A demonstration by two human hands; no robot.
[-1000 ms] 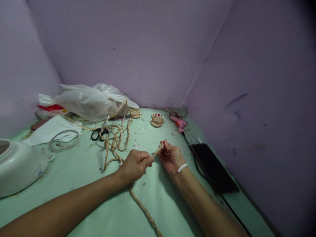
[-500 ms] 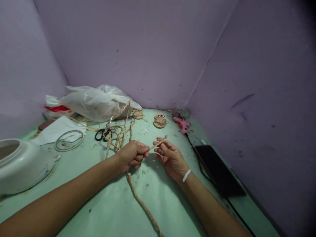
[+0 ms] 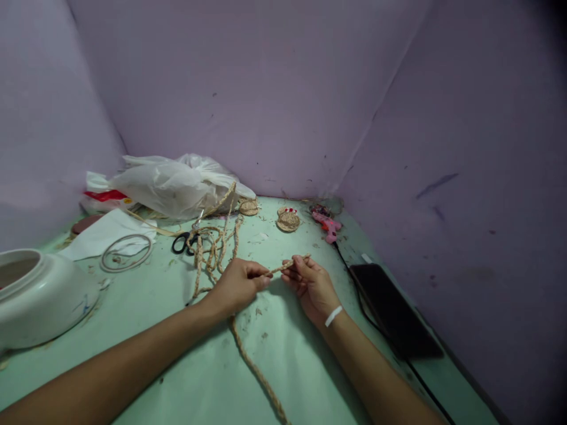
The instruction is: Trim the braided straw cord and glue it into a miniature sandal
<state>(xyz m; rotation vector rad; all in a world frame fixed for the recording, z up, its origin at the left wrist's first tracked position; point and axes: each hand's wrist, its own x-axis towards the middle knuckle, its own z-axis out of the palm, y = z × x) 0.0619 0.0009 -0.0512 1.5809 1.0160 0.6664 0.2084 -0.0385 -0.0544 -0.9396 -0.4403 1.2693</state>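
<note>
A braided straw rope [image 3: 252,366] runs up the green table [image 3: 168,330] from the near edge into my left hand [image 3: 237,286], which is closed round it. The rope's short end sticks out to the right, and my right hand [image 3: 310,282] pinches that end between thumb and fingers. A white band sits on my right wrist. More loose rope [image 3: 212,248] lies tangled just beyond my left hand, reaching back to a white plastic bag [image 3: 172,186].
Black-handled scissors [image 3: 183,242] lie by the rope tangle. Two small woven discs [image 3: 287,219] and a pink glue gun [image 3: 326,223] with a black cable sit at the back. A dark phone [image 3: 392,313] lies right; a white bowl [image 3: 39,295] and wire ring [image 3: 126,252] left.
My right hand opened briefly with the rope end across its fingers, then closed on it again. Both hands shifted slightly away from me along the table.
</note>
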